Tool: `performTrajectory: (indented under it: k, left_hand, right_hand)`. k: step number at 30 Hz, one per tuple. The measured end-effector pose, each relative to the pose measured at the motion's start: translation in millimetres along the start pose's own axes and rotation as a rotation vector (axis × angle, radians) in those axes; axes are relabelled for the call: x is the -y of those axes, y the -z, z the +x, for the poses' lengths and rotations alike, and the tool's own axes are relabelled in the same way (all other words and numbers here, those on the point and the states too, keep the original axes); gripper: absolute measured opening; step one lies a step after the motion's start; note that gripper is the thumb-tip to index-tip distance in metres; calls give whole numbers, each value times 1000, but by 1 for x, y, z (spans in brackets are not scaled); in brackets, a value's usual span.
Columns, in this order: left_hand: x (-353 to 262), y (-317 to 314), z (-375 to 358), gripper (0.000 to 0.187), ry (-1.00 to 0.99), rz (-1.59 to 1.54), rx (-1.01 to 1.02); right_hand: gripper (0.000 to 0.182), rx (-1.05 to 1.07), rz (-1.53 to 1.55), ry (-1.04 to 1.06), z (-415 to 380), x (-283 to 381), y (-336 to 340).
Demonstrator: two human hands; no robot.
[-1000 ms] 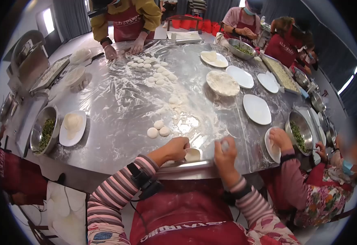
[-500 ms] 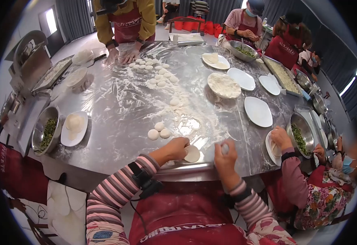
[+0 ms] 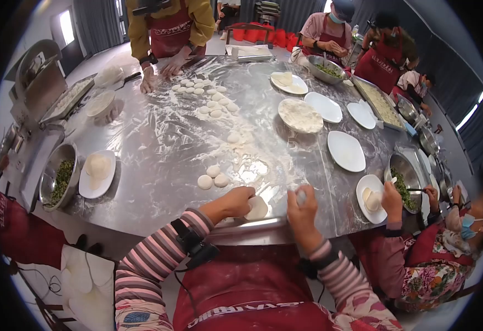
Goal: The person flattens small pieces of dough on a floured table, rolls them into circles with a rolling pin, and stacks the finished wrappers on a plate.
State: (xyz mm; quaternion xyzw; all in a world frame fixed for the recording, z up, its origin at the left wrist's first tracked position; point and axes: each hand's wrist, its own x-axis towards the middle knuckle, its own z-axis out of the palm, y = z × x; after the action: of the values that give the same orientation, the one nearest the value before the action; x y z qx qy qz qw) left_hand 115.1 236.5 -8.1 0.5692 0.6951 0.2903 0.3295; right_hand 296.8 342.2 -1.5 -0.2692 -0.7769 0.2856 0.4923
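My left hand is closed, its fingertips pinching the left edge of a flat round dough wrapper at the table's near edge. To the right of the wrapper, my right hand is wrapped around what looks like a rolling pin. Only a pale, rounded end of it shows; the rest is hidden by the fingers. Just beyond my left hand lie three small dough pieces, close together on the floured steel table.
A bowl of chopped green filling and a plate of wrappers stand at left. More dough pieces lie farther back. White plates are on the right. Beside me, a co-worker's hand is near another filling bowl.
My left hand and the wrapper have hardly moved; my right hand has shifted slightly left. The co-worker on the right has lifted a hand off the plate, uncovering the wrappers there.
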Motion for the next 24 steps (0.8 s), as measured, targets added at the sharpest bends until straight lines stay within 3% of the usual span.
performTrajectory:
  k: [1, 3, 5, 9, 11, 13, 14, 16, 20, 24]
  left_hand:
    - [-1, -4, 1, 18, -15, 17, -58]
    - [-3, -7, 7, 19, -30, 46, -119]
    - [-7, -5, 14, 17, 81, 91, -223]
    - [-10, 3, 13, 14, 63, 148, -48]
    - [4, 1, 11, 15, 14, 107, -85]
    - [4, 5, 4, 15, 36, -20, -38]
    - [2, 4, 2, 15, 42, -15, -30]
    - [-5, 2, 1, 18, -6, 25, -50]
    - [-13, -1, 13, 23, 67, 121, -113]
    - [-9, 0, 11, 19, 43, 141, -56]
  right_hand:
    - [17, -48, -12, 136, 17, 0, -14]
    - [16, 29, 2, 44, 40, -6, -43]
    - [17, 33, 8, 70, 54, -8, -60]
    - [18, 12, -32, 53, 25, -3, -21]
    - [19, -17, -24, 61, -1, 2, 5]
    - [18, 50, 90, -170, -17, -8, 11]
    - [18, 47, 95, -179, -11, -7, 6]
    - [18, -20, 10, 101, 21, -3, -18]
    - [18, 45, 25, 89, 48, -7, -49]
    - [18, 14, -6, 62, 12, 2, -4]
